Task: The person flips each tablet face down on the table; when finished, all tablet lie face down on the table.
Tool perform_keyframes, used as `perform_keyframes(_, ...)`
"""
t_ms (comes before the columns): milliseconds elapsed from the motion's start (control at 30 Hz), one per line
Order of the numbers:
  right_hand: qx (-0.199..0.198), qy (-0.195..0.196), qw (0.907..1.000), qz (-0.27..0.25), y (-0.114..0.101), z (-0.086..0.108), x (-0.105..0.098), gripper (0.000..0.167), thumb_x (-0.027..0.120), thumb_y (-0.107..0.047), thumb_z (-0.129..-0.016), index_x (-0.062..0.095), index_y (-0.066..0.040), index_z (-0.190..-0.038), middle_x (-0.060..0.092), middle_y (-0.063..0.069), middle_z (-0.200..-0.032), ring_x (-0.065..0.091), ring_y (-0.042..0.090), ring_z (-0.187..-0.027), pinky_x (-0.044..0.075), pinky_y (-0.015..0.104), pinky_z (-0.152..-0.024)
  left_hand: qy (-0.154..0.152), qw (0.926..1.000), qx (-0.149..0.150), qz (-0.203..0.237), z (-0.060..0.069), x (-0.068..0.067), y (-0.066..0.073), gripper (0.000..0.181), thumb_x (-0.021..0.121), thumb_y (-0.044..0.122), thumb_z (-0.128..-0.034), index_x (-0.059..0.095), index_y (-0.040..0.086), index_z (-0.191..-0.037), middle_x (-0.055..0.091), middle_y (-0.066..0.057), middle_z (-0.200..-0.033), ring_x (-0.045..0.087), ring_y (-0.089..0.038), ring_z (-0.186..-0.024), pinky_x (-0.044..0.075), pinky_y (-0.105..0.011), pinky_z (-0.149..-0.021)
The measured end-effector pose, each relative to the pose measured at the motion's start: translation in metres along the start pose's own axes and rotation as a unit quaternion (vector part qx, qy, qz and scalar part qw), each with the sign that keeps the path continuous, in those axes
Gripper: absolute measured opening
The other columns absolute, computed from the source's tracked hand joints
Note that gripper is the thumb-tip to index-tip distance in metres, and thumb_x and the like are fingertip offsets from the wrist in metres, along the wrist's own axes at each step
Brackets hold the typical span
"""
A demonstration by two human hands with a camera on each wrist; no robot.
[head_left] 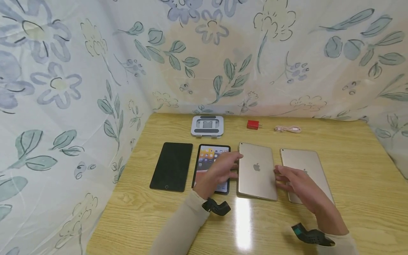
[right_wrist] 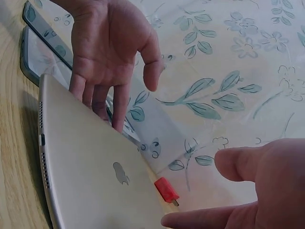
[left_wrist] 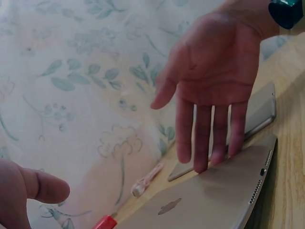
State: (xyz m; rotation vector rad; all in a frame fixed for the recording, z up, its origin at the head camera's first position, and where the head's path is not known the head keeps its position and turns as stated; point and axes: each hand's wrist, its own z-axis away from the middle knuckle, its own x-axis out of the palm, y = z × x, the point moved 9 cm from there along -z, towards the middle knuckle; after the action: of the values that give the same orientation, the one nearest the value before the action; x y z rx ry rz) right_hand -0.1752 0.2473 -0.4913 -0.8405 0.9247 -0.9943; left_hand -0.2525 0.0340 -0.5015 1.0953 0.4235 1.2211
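Observation:
A gold tablet (head_left: pixel 255 182) lies with its apple-logo back up between the two hands, its lower edge casting a shadow on the table. At its left edge is the left hand (head_left: pixel 220 169), thumb near the upper corner side and fingers extended low beside the edge. Beside the right edge is the right hand (head_left: pixel 298 181); in the left wrist view its fingers (left_wrist: pixel 202 136) look straight, tips at the tablet's edge. Firm contact cannot be told. A second gold tablet (head_left: pixel 307 158), back up, sits partly under the right hand. The left hand partly covers a lit tablet (head_left: pixel 204 161).
A black tablet (head_left: pixel 172 166) with a dark screen lies at the far left. Along the back are a white and grey folding stand (head_left: pixel 194 130), a red charger plug (head_left: pixel 253 124) and a bundled pink cable (head_left: pixel 288 129). A floral cloth (head_left: pixel 223 63) hangs behind the wooden table (head_left: pixel 357 159).

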Motion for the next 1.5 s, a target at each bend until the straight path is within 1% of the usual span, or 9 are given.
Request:
perform_keyframes(433,0.025,-0.003,0.998,0.057,0.002,0.006,-0.007,0.085,0.037,-0.055,-0.118,0.028,0.015,-0.166,0.028,0.036,-0.173,0.049,0.051,-0.152,0.044,0.061,-0.125,0.005,0.9977,0.017,-0.066,0.001,0.014,-0.002,0.042,0.055,0.017,-0.1109,0.062,-0.012,-0.141,0.067,-0.021,-0.139,0.071,-0.027,-0.122,0.061,-0.046,-0.112)
perform_keyframes(633,0.034,-0.008,0.9978,0.056,0.002,0.008,-0.007,0.088,0.037,-0.057,-0.118,0.025,0.015,-0.166,0.026,0.037,-0.173,0.053,0.053,-0.148,0.034,0.072,-0.127,0.009,0.9961,0.037,-0.079,0.008,0.016,0.001,0.046,0.056,0.018,-0.1088,0.062,-0.016,-0.14,0.065,-0.025,-0.146,0.065,-0.035,-0.136,0.055,-0.048,-0.119)
perform_keyframes(800,0.025,0.002,0.9967,0.078,-0.004,0.008,-0.009,0.085,0.036,-0.056,-0.118,0.026,0.013,-0.167,0.03,0.037,-0.172,0.052,0.055,-0.147,0.036,0.075,-0.124,0.029,0.9914,0.047,-0.119,0.015,0.011,0.003,0.049,0.056,0.023,-0.1095,0.063,-0.012,-0.143,0.058,-0.023,-0.156,0.053,-0.038,-0.149,0.047,-0.053,-0.126)
perform_keyframes(933,0.003,0.015,0.9953,0.096,-0.013,0.008,-0.013,0.082,0.04,-0.055,-0.118,0.03,0.01,-0.167,0.031,0.036,-0.172,0.048,0.057,-0.149,0.035,0.077,-0.122,0.025,0.99,0.053,-0.128,0.023,-0.002,0.008,0.056,0.056,0.026,-0.1122,0.052,-0.009,-0.156,0.048,-0.022,-0.166,0.048,-0.039,-0.154,0.047,-0.053,-0.126)
perform_keyframes(1000,-0.017,0.018,0.995,0.097,-0.02,0.007,-0.013,0.079,0.044,-0.053,-0.117,0.034,0.007,-0.167,0.034,0.034,-0.172,0.051,0.054,-0.149,0.038,0.071,-0.123,0.016,0.9905,0.056,-0.125,0.03,-0.012,0.013,0.058,0.056,0.027,-0.1134,0.048,-0.006,-0.16,0.048,-0.02,-0.168,0.049,-0.039,-0.155,0.048,-0.055,-0.126)
perform_keyframes(1133,-0.055,0.013,0.9964,0.064,-0.032,0.003,-0.011,0.07,0.056,-0.045,-0.115,0.043,0.002,-0.165,0.045,0.027,-0.169,0.065,0.022,-0.14,0.057,0.036,-0.116,-0.017,0.9918,0.053,-0.115,0.046,-0.038,0.023,0.058,0.059,0.029,-0.1146,0.048,0.0,-0.163,0.052,-0.019,-0.166,0.051,-0.039,-0.154,0.045,-0.062,-0.126)
perform_keyframes(1233,-0.072,0.003,0.9971,0.025,-0.039,-0.001,-0.006,0.066,0.063,-0.04,-0.113,0.048,-0.001,-0.164,0.052,0.022,-0.166,0.062,-0.005,-0.131,0.056,0.014,-0.103,-0.046,0.9904,0.058,-0.117,0.059,-0.057,0.033,0.053,0.059,0.026,-0.1155,0.05,0.0,-0.161,0.055,-0.022,-0.164,0.053,-0.042,-0.152,0.042,-0.061,-0.128)
perform_keyframes(1367,-0.081,-0.015,0.9962,-0.029,-0.047,-0.01,0.007,0.065,0.068,-0.034,-0.111,0.049,0.002,-0.162,0.056,0.02,-0.163,0.063,-0.008,-0.129,0.056,0.015,-0.104,-0.055,0.9873,0.08,-0.126,0.072,-0.084,0.048,0.048,0.058,0.017,-0.1151,0.053,-0.004,-0.158,0.057,-0.026,-0.159,0.056,-0.045,-0.148,0.047,-0.054,-0.124)
perform_keyframes(1500,-0.084,-0.036,0.9926,-0.079,-0.056,-0.024,0.024,0.065,0.069,-0.029,-0.111,0.048,0.008,-0.16,0.055,0.025,-0.162,0.069,0.003,-0.131,0.058,0.022,-0.108,-0.038,0.9851,0.095,-0.138,0.081,-0.111,0.059,0.047,0.059,0.011,-0.1138,0.053,-0.009,-0.156,0.058,-0.031,-0.156,0.057,-0.049,-0.145,0.053,-0.051,-0.119)
